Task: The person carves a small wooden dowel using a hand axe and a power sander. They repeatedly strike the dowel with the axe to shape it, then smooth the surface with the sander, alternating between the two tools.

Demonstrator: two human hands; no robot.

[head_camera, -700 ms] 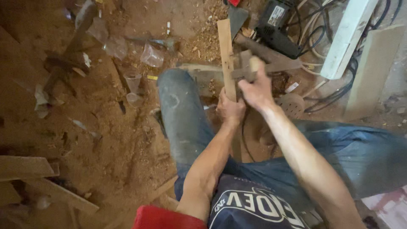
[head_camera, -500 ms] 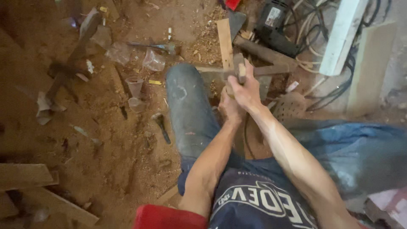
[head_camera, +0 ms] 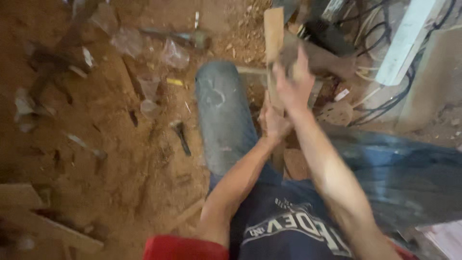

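I sit on a sawdust-covered floor with my jeans-clad left knee [head_camera: 219, 103] raised. A long narrow wooden strip [head_camera: 274, 29] stands on end between my legs. My left hand [head_camera: 273, 120] is wrapped around the lower part of this strip. My right hand [head_camera: 292, 84] sits higher on the strip, closed on a small dark block [head_camera: 290, 53] pressed against the wood. The picture is blurred by motion, so the block's exact shape is unclear.
Clear plastic bags [head_camera: 174, 54] and scraps lie on the sawdust to the left. A small dark tool [head_camera: 182, 136] lies beside my knee. Black cables [head_camera: 385, 101], a white board [head_camera: 409, 41] and a dark power tool [head_camera: 327, 38] crowd the upper right. Wooden offcuts [head_camera: 29, 202] lie at lower left.
My right hand with the block has slid up and down along the wooden strip. My left hand kept its hold lower down. The view has tilted slightly.
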